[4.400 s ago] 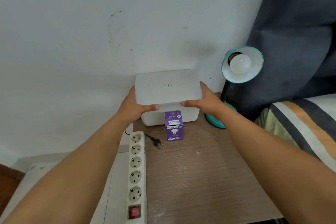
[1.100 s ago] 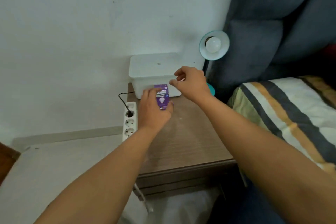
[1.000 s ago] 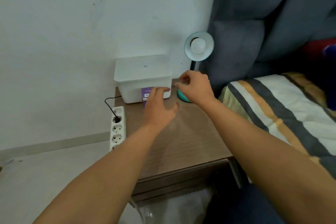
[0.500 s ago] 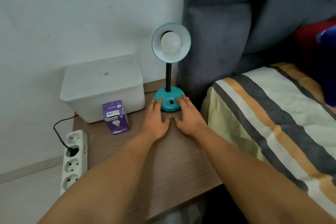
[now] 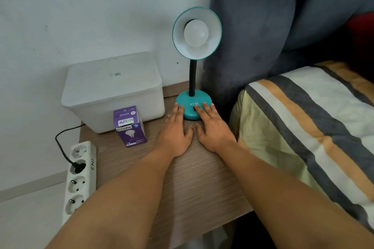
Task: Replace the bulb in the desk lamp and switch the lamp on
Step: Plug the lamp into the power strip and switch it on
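Both hands flat on the desk [image 5: 182, 184], fingers spread, gripping nothing. Left hand [image 5: 175, 133] and right hand [image 5: 212, 130] rest fingertips on the lamp base [image 5: 193, 100] at 12 o'clock; we judge this steadies it, or draws it nearer, before the swap. Lamp stands upright, teal, black neck, shade [image 5: 196, 33] facing us, frosted bulb [image 5: 196, 32] seated, unlit. Purple bulb box [image 5: 129, 127] stands at 10 o'clock, shut, against a white bin [image 5: 113, 91]. Plug sits in the strip [image 5: 79, 180].
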